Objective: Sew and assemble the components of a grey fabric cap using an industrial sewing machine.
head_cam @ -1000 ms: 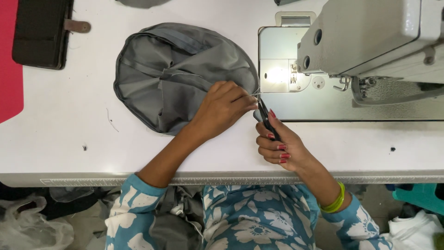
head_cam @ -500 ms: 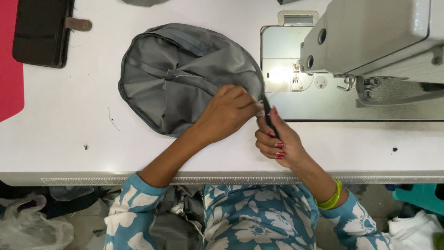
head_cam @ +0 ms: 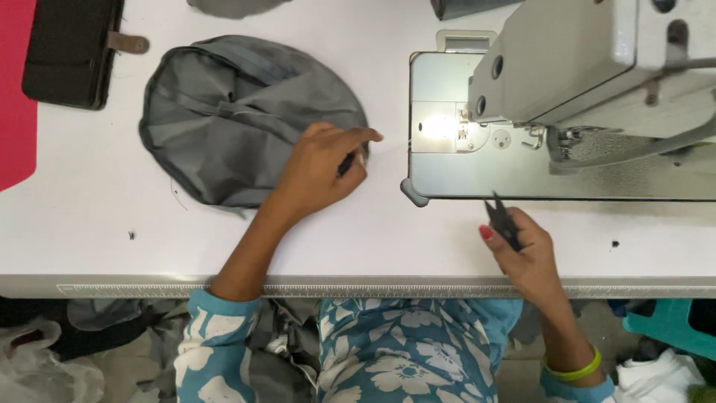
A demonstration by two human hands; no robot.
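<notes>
A round grey fabric piece lies on the white table at the left of a sewing machine. My left hand rests on the fabric's right edge, fingers pinched on it, index finger pointing toward the lit needle area. A thin thread runs from the fabric toward the needle. My right hand is at the table's front, right of centre, closed around small black thread snips that point up toward the machine bed.
A black case with a brown strap lies at the far left, beside a pink sheet. More grey fabric shows at the top edge. Bags and cloth lie under the table front.
My right hand has pulled the snips away from the fabric, to the right and toward the table's front. My left hand and the fabric have stayed about where they were, left of the machine bed.
</notes>
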